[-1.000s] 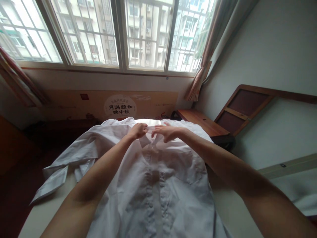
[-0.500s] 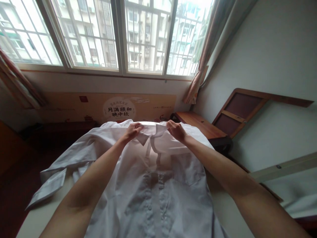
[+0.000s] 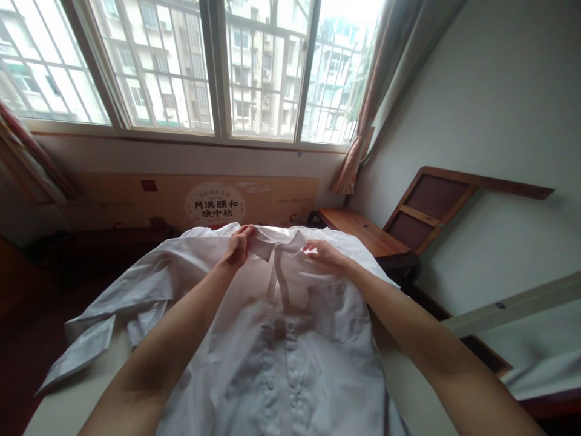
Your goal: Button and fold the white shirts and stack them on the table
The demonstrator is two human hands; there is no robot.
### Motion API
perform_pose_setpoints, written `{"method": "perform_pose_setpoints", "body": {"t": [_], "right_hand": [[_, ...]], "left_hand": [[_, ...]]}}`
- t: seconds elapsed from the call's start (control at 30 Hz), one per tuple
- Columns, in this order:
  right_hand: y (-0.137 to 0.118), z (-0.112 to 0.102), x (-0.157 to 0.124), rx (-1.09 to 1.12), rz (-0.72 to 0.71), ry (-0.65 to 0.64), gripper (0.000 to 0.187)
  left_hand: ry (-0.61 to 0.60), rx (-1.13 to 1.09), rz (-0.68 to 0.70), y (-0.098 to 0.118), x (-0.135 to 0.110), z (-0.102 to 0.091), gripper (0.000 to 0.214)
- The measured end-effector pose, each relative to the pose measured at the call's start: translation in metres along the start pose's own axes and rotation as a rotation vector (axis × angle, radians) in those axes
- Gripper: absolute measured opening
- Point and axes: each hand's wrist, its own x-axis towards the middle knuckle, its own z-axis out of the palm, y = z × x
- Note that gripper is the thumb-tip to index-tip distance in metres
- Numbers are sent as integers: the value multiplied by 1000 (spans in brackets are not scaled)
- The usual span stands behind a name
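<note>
A white button-up shirt [image 3: 336, 351] lies front side up, its collar at the far end and its front placket unfastened near the neck. My left hand [image 3: 239, 245] is closed on the left side of the collar [image 3: 264, 247]. At the collar's right point, my right hand [image 3: 324, 254] has thumb and fingertips curled together on the cloth; the exact grip is small and hard to make out. Over the left edge of the white board or table underneath [image 3: 59, 406] spreads a sleeve [image 3: 82, 345].
Behind the shirt, a wooden bench [image 3: 363, 230] stands by the right wall, near a wood-framed panel [image 3: 431, 200]. A printed banner [image 3: 258, 197] runs below the barred window [image 3: 263, 79]. Curtains [image 3: 356, 157] hang at both sides.
My right hand has come down from the collar's top edge to its right point, nearer me. My left hand stays on the collar, slightly lower. The view has shifted a little.
</note>
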Motion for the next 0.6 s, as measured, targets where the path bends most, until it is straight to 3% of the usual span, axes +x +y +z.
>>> {"method": "perform_pose_setpoints", "body": {"t": [0.07, 0.2, 0.27, 0.33, 0.4, 0.47, 0.6], "right_hand": [[-3, -10, 1, 191, 127, -25, 8], [-30, -16, 18, 527, 382, 119, 23], [-44, -16, 26, 485, 398, 81, 23], [-53, -15, 32, 383, 363, -47, 20], [-54, -16, 33, 357, 324, -210, 17], [-49, -19, 31, 414, 323, -294, 16], [-39, -24, 28, 597, 422, -200, 16]], "left_hand": [[-25, 3, 30, 5, -3, -3, 28], [-97, 179, 110, 17, -8, -6, 27], [-103, 248, 150, 21, -9, -7, 28], [-80, 289, 196, 23, -10, -8, 30], [-35, 325, 249, 23, -9, -12, 30], [4, 353, 280, 20, -8, -16, 30], [61, 376, 300, 13, -9, -23, 30]]}}
